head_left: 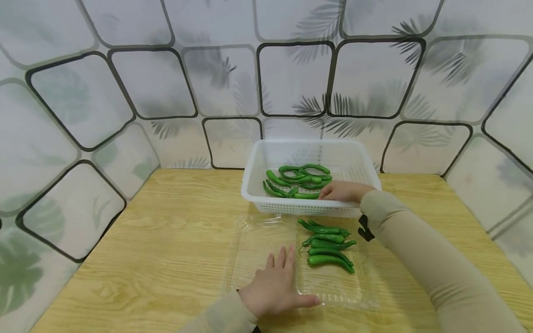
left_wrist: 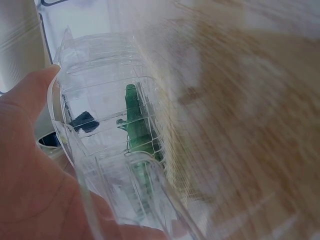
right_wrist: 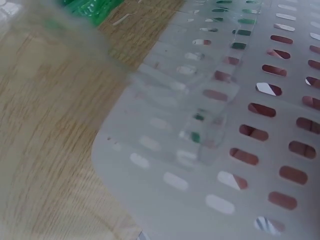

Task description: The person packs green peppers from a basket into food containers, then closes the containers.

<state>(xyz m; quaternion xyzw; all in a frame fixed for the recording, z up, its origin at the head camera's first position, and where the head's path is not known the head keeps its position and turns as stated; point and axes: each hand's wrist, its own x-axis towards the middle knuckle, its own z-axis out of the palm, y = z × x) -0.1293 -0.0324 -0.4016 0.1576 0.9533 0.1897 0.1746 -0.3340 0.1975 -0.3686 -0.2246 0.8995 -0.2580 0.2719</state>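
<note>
A clear plastic clamshell box [head_left: 260,240] lies opened flat, with several green chili peppers [head_left: 329,245] lined up in its right half. My left hand [head_left: 272,286] rests at the box's near side, fingers spread over the left half and thumb stretched across the right half's near edge. In the left wrist view, its thumb [left_wrist: 35,92] lies along the clear rim. My right hand [head_left: 343,190] reaches over the near wall of a white plastic basket [head_left: 276,206], fingertips down beside a green chili pepper [head_left: 307,196]. The basket wall hides part of its fingers; I cannot tell whether they grip it.
More green chili peppers [head_left: 297,175] lie loosely heaped in the basket, which stands right behind the box. Both are on a wood-grain table [head_left: 166,245]. A patterned wall covering [head_left: 225,92] rises behind and at both sides. My right sleeve [head_left: 420,249] crosses the table's right side.
</note>
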